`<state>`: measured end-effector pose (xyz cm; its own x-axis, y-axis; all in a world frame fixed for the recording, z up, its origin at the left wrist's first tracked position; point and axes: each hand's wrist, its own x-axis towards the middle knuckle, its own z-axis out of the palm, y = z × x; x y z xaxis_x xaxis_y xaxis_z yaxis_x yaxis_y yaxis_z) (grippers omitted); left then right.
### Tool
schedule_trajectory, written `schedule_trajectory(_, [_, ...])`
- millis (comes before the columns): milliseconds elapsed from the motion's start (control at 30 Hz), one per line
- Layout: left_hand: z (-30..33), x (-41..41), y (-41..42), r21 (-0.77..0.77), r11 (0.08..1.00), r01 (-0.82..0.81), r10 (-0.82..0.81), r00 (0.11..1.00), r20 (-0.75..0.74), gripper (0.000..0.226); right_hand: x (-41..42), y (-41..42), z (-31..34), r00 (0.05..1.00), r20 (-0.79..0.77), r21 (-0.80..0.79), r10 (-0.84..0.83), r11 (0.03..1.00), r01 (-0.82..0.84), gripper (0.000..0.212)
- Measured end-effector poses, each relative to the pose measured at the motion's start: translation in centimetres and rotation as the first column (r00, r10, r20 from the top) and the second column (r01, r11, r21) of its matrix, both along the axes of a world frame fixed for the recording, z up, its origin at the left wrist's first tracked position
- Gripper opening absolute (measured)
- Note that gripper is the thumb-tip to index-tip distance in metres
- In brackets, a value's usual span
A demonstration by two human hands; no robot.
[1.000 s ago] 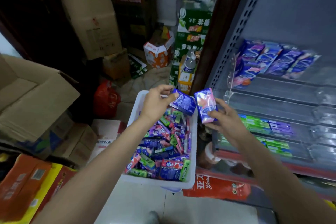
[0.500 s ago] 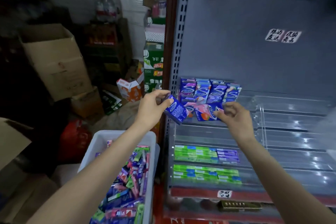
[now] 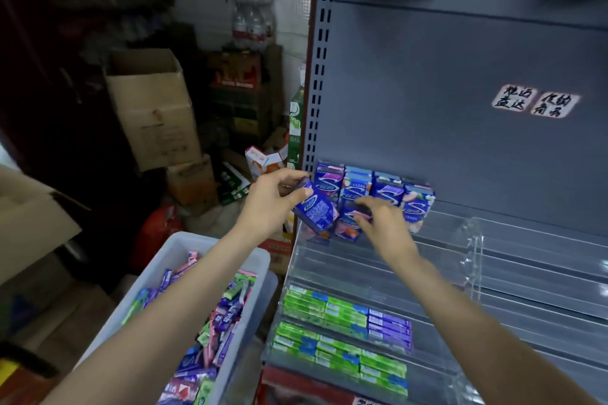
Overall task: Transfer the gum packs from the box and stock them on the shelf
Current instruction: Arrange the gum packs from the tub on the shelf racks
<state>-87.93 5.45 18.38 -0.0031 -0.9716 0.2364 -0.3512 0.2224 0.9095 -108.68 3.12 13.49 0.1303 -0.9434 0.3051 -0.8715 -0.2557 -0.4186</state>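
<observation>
Two packs are in hand at the shelf's [image 3: 493, 240] top left corner. The left hand [image 3: 274, 204] pinches a blue pack [image 3: 316, 212] by its upper end, thumb and fingers curled round it; its long axis tilts, top toward the hand, lower end just left of the standing row [image 3: 371, 189]. The right hand [image 3: 383, 223], fingers bent down, grips a pink-fronted pack [image 3: 348, 228] resting in front of that row. The free slot looks to lie just right of and below the left hand, which is nearer. Row packs carry a big white "S"; smaller print is unreadable. Two handwritten Chinese labels [image 3: 534, 101] sit on the back panel. The box [image 3: 260, 256], lower left, holds many more packs.
</observation>
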Motion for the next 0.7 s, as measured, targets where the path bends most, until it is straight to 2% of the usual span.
schedule_trajectory(100, [0.0, 0.0, -0.1, 0.013, 1.0, 0.015, -0.015, 0.999, 0.03, 0.028, 1.0, 0.0, -1.0, 0.997, -0.082, -0.044, -0.008, 0.999, 0.005, 0.034])
schedule_trajectory(267, [-0.2, -0.3, -0.6, -0.008, 1.0, -0.004, 0.005, 0.994, 0.111, 0.02, 1.0, 0.6, -1.5, 0.979, -0.182, -0.256, -0.087, 0.966, 0.038, 0.03])
schedule_trajectory(333, [-0.1, -0.6, -0.8, 0.015, 1.0, 0.003, -0.005, 0.996, 0.094, 0.017, 0.8, 1.3, -0.5, 0.998, -0.022, -0.353, -0.054, 0.935, 0.043, 0.027])
schedule_trajectory(400, [0.1, -1.1, -1.3, 0.041, 0.999, 0.005, -0.007, 0.998, 0.059, 0.017, 0.8, 2.5, 1.4, 0.975, 0.216, -0.352, 0.055, 0.936, 0.025, 0.03])
schedule_trajectory(433, [0.2, -1.6, -1.5, 0.061, 0.998, 0.008, -0.01, 0.999, 0.032, 0.017, 0.9, 3.1, 2.3, 0.965, 0.236, -0.329, 0.11, 0.944, -0.027, 0.038])
schedule_trajectory(533, [0.5, -3.4, -2.0, 0.145, 0.988, 0.055, -0.04, 0.994, -0.099, 0.019, 1.3, 4.3, 3.6, 0.985, 0.041, -0.222, 0.168, 0.963, -0.155, 0.074])
schedule_trajectory(567, [0.6, -4.0, -2.0, 0.165, 0.984, 0.073, -0.05, 0.989, -0.142, 0.021, 1.3, 4.4, 3.5, 0.989, -0.021, -0.22, 0.149, 0.964, -0.15, 0.077])
schedule_trajectory(700, [0.9, -5.2, -1.4, 0.188, 0.961, 0.204, -0.144, 0.947, -0.288, 0.024, 0.4, 4.2, 3.2, 0.998, -0.043, -0.241, 0.053, 0.969, -0.062, 0.06])
